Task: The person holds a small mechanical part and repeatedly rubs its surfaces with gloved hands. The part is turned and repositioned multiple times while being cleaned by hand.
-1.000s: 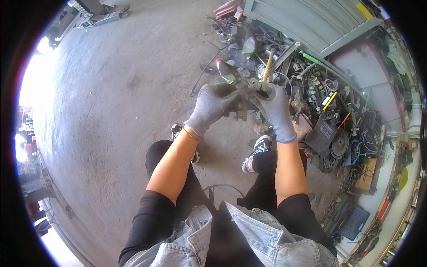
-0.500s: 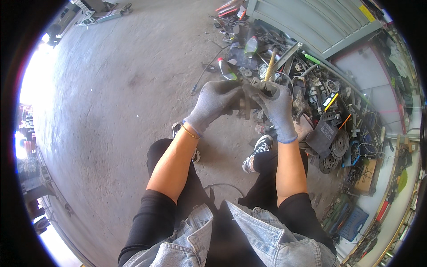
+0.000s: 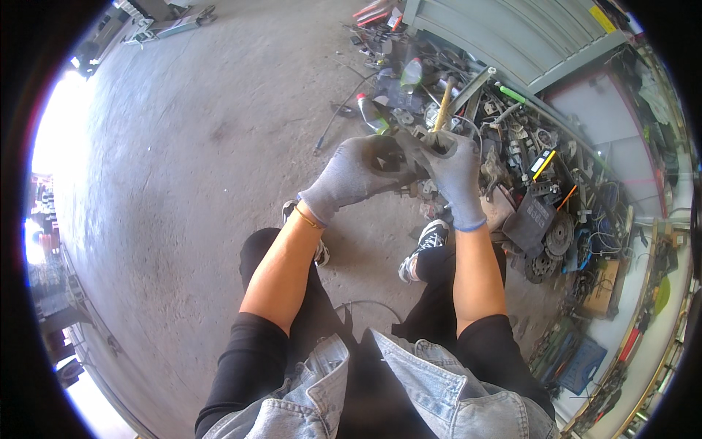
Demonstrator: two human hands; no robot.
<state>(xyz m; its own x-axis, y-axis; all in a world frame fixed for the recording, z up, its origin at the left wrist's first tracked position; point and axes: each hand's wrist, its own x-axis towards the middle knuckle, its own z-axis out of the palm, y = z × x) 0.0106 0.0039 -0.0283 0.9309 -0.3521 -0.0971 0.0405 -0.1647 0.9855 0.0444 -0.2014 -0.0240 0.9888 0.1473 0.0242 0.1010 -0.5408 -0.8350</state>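
Note:
Both my hands wear grey knit gloves with dark palms and meet in front of me, above the floor. My left hand (image 3: 349,174) closes from the left on a small dark metal part (image 3: 406,152). Fingers and glove palms cover most of that part, so its exact kind cannot be told. On its other side my right hand (image 3: 456,170) grips with thumb and fingers curled, the fingertips close to the left ones. Just beyond the right hand a yellowish wooden handle (image 3: 444,106) sticks up from a heap of scrap parts (image 3: 512,139).
Clear bottles (image 3: 371,114) lie at the heap's left edge. Disc-shaped plates (image 3: 559,234) and a flat dark panel (image 3: 529,222) lie at its right. A grey metal cabinet (image 3: 504,36) stands behind it. A blue case (image 3: 582,366) lies at lower right. A cable (image 3: 325,135) crosses the concrete floor (image 3: 183,183).
My left hand has turned and its fingers now reach further right across the dark part, hiding more of it. The right hand has hardly moved.

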